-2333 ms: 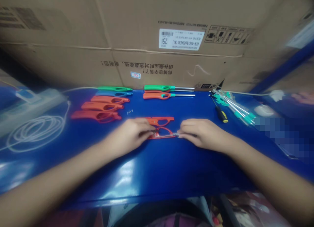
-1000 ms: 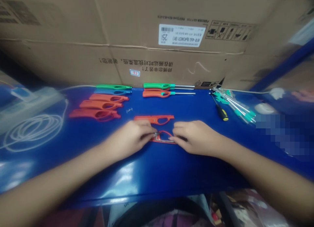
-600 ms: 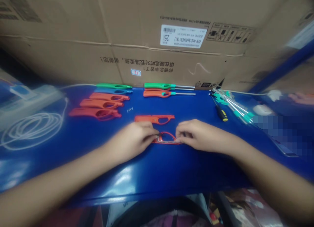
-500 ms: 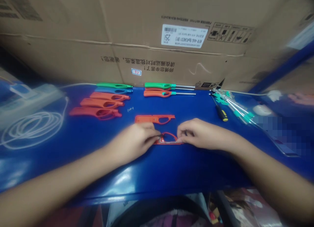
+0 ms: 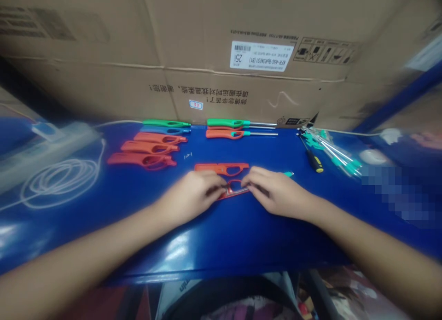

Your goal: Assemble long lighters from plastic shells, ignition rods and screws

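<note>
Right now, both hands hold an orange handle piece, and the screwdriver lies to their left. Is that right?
No. In the head view the screwdriver lies to their right; the left hand and right hand do hold the orange handle piece.

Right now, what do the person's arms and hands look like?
The left forearm and right forearm are bare to the picture's edge, no sleeves showing. The left hand and right hand wear no gloves; no ring, watch or bracelet is visible.

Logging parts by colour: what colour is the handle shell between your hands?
Orange-red; the handle shell shows best in the head view.
</note>
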`<state>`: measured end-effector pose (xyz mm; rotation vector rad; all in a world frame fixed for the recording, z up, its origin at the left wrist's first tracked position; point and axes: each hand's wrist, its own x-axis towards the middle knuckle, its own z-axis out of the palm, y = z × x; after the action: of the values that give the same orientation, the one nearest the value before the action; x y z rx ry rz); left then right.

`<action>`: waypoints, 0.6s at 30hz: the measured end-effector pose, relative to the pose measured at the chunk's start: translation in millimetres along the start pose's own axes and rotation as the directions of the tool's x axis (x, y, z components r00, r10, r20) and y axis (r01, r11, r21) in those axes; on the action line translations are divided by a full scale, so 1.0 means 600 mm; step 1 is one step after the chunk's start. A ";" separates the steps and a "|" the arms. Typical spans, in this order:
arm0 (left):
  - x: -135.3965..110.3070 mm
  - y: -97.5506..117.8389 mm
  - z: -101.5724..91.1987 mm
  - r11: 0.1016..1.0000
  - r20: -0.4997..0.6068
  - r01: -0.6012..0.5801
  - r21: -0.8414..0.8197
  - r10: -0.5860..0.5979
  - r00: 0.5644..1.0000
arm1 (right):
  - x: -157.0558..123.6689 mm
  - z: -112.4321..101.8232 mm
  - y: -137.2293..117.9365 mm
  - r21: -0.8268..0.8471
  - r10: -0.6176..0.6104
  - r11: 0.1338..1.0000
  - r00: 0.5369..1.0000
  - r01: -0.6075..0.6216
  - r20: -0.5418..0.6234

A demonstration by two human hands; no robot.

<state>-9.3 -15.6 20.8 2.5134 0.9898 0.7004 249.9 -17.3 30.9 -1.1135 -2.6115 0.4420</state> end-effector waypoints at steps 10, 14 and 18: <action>-0.003 -0.010 0.004 0.998 0.008 -0.054 0.016 0.054 0.999 | 0.002 -0.004 -0.002 0.022 -0.004 1.000 1.000 0.004 -0.014; -0.002 -0.013 0.004 0.998 0.034 -0.061 0.010 0.061 0.998 | 0.003 -0.002 0.002 0.051 0.003 0.999 1.000 -0.003 0.008; 0.000 -0.012 0.001 0.998 0.044 -0.057 -0.002 0.057 0.997 | 0.004 0.000 0.003 0.127 0.009 0.992 1.000 -0.010 0.009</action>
<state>-12.6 -10.8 16.8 2.5542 0.9063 0.6592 249.7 -14.6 30.7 -1.0849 -2.5463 0.6071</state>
